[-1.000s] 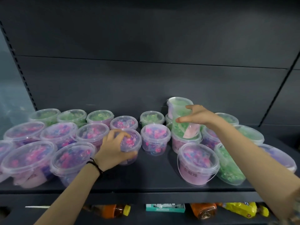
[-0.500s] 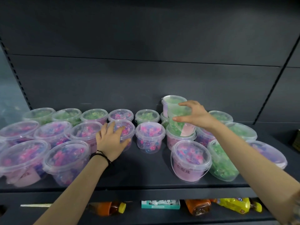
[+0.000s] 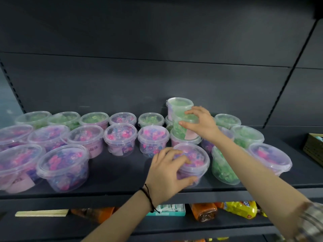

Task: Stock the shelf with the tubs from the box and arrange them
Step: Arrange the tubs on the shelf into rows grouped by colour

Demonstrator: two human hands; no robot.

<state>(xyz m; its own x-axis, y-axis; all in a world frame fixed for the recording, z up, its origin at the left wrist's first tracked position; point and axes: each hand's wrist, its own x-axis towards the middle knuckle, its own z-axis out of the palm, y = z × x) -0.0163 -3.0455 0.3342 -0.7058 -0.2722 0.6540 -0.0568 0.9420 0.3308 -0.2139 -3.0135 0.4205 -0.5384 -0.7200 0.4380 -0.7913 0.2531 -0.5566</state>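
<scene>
Item, shelf (image 3: 122, 172) stock: my left hand (image 3: 167, 170) clasps the front pink tub (image 3: 195, 154), my right hand (image 3: 201, 123) clasps a stacked green tub (image 3: 180, 133) mid-row; both seem light, rigid, slick-walled plastic, best taken round the wall under the lid rim.

about twenty-two tubs (image 3: 120, 137), two hands (image 3: 167, 170) (image 3: 201, 124)

Lost part of leftmost pink tubs (image 3: 12, 137) to left edge. Saw only a corner of brown basket (image 3: 314, 148) at right edge. Could not read label (image 3: 95, 148) print. Found sleeve (image 3: 312, 220) blurred. Found lower bottles (image 3: 203, 211) half hidden behind shelf lip (image 3: 104, 198).
</scene>
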